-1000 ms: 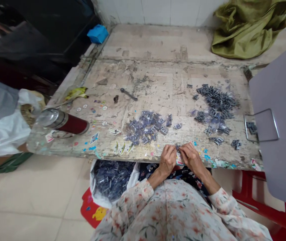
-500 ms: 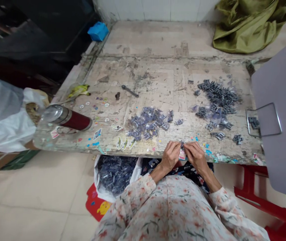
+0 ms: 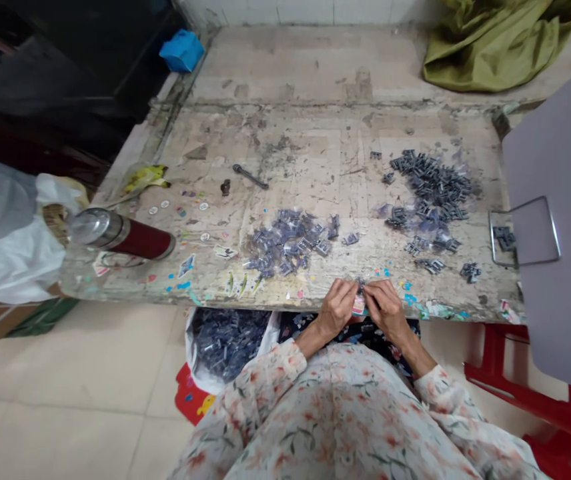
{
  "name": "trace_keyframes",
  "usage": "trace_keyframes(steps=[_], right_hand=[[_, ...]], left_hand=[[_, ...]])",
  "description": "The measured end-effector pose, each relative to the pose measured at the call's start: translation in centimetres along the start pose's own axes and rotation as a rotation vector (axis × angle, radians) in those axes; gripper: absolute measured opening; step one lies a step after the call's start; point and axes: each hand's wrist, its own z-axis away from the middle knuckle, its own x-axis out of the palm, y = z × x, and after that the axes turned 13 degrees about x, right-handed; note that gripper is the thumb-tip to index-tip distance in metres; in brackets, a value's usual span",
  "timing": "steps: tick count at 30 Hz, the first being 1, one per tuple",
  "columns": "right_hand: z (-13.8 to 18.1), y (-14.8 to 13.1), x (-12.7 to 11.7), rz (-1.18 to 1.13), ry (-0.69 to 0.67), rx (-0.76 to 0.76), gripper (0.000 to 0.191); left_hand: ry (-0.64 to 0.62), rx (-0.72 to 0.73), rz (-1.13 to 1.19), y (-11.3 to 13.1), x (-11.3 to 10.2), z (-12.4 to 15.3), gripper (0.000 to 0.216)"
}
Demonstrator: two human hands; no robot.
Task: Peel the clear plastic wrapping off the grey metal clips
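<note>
At the table's front edge, my left hand [image 3: 336, 307] and my right hand [image 3: 384, 307] meet with fingers pinched. Between their fingertips is a small dark plastic piece [image 3: 360, 287], mostly hidden by the fingers, so its exact kind does not show. A pink and white sticker [image 3: 358, 305] lies on the edge just below it. Left of my hands spreads a pile of clear purplish plastic pieces [image 3: 290, 243]. Beyond my right hand lies a heap of dark grey plastic pieces [image 3: 435, 183], with smaller clusters [image 3: 430, 265] nearer to me.
A red flask [image 3: 135, 235] lies on the table's left, near a dark rod [image 3: 250, 177]. Below the edge stands a white bag [image 3: 193, 353] full of similar pieces. A grey panel with a metal loop [image 3: 559, 233] borders the right side, above a red stool [image 3: 505, 373].
Both hands stay pinched together on the small piece at the table edge, with barely any finger movement. The whole view has shifted slightly, so the table appears a little higher and further left.
</note>
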Motion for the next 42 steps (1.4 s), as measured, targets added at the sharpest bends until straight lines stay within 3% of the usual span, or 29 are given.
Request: trace_keyframes(steps=[8,14,19,24,28,31,35,40,42], right_hand=[[-0.2,-0.4,0.0,0.041,0.011,-0.026,0.018],[0.2,-0.4,0.6,0.061,0.11,-0.063,0.017],[-0.4,-1.0,0.9,0.007,0.28,0.105,0.021],[-5.3,-2.4,2.9,-0.036,0.298,0.32,0.037],[-10.7,-4.0,6.2,-0.005,0.207,0.255,0.036],[-12.3,-4.9,7.2,0.022,0.144,0.204,0.041],[-9.6,-4.2,3.7,0.069,0.169,0.206,0.038],[-4.5,0.4,-4.3,0.184,0.349,0.351,0.033],[-3.9,2.2,-6.3,0.351,0.403,0.399,0.033]], left_hand=[[0.059,-0.042,-0.028,0.3,-0.2,-0.3,0.035],[0.125,-0.099,-0.007,0.9,-0.3,-0.6,0.033],[0.266,-0.243,0.078,0.6,-1.3,-2.0,0.028],[0.295,-0.34,0.042,-2.1,-4.3,-3.7,0.032],[0.327,-0.376,-0.087,-5.0,-6.7,-4.6,0.033],[0.36,-0.437,-0.152,-6.3,-7.8,-4.8,0.034],[0.399,-0.442,-0.194,-5.5,-8.0,-4.4,0.037],[0.397,-0.288,-0.123,-1.0,-5.8,-4.1,0.033],[0.355,-0.239,-0.023,0.9,-4.5,-4.4,0.033]])
